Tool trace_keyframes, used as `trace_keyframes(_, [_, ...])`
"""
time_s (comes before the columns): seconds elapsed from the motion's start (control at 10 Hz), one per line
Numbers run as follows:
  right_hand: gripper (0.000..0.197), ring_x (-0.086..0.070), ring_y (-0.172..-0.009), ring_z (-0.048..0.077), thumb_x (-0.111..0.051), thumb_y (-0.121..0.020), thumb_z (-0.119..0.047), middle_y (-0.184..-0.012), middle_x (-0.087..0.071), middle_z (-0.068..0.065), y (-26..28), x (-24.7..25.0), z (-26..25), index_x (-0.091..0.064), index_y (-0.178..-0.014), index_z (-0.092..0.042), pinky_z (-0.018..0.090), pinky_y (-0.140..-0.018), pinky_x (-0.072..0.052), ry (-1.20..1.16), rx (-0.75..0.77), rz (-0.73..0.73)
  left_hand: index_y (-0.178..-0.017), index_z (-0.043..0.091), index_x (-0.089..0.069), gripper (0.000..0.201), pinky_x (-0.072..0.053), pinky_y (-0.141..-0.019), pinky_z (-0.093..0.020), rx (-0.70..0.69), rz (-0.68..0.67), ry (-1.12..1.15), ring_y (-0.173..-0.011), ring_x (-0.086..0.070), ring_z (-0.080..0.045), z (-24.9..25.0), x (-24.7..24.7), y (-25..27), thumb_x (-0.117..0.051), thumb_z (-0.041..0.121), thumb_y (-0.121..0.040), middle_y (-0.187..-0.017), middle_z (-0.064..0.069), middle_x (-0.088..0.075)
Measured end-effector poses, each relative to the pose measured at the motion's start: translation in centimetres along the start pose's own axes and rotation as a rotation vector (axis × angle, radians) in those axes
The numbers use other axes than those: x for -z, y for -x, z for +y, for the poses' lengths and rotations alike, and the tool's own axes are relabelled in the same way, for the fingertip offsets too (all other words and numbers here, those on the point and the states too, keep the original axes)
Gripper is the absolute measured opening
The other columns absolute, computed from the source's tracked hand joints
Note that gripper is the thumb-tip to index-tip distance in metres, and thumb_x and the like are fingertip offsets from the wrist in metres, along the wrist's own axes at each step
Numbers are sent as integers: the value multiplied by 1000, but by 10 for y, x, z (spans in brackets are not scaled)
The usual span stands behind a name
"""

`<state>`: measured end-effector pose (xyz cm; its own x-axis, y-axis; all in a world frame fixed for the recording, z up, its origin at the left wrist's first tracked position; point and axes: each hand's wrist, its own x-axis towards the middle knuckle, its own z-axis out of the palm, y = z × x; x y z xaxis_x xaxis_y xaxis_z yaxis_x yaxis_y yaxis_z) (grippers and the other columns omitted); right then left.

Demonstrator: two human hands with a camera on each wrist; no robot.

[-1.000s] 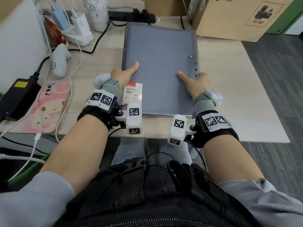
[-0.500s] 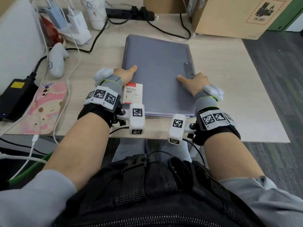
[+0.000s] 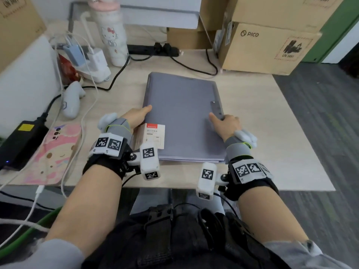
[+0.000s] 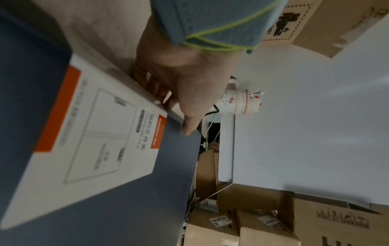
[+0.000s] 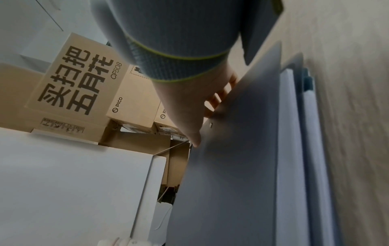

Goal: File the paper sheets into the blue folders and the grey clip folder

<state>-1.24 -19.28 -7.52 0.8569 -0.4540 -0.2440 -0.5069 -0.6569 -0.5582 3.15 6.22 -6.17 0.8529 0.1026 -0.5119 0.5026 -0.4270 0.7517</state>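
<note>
The grey clip folder (image 3: 182,113) lies closed on the desk (image 3: 272,133), a white and orange label (image 3: 153,135) at its near left corner. My left hand (image 3: 136,117) grips its left edge, thumb on the cover and fingers curled under it, as the left wrist view shows (image 4: 185,79). My right hand (image 3: 225,124) grips the right edge beside the clip strip (image 3: 216,109), thumb on top. In the right wrist view, white paper sheets (image 5: 289,149) and a blue folder edge (image 5: 308,81) lie stacked under the grey cover (image 5: 231,183).
Behind the folder run a black power strip (image 3: 153,49) and cables. A white bottle (image 3: 112,33) and chargers stand at the back left. Cardboard boxes (image 3: 268,49) fill the back right. A white controller (image 3: 71,101), a black power brick (image 3: 21,142) and a pink pad (image 3: 52,154) lie left.
The folder stack has slid toward me, away from the power strip, with both hands still on its side edges.
</note>
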Motion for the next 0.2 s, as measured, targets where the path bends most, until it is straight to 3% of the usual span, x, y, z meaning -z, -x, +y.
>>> trace_keyframes(0.1, [56,-51,-117,35,-50,-89,-52,-124,-55,22,-4,7,7,-61,-111,-2,38,-95,-41,-84,8,-30,-103,11,-51,37,-33,-53,-24,41,16,47,-65,-46,-19,-11,3,-12,-43,46,-95,-82,-6,-52])
trace_keyframes(0.2, [51,-52,-122,32,-58,-89,-41,-123,-61,16,-6,26,9,-58,-124,-5,34,-98,-40,-217,70,47,-90,12,-57,34,-30,-52,-21,14,42,100,-66,-48,-20,-14,14,-28,-48,44,-92,-91,-9,-57])
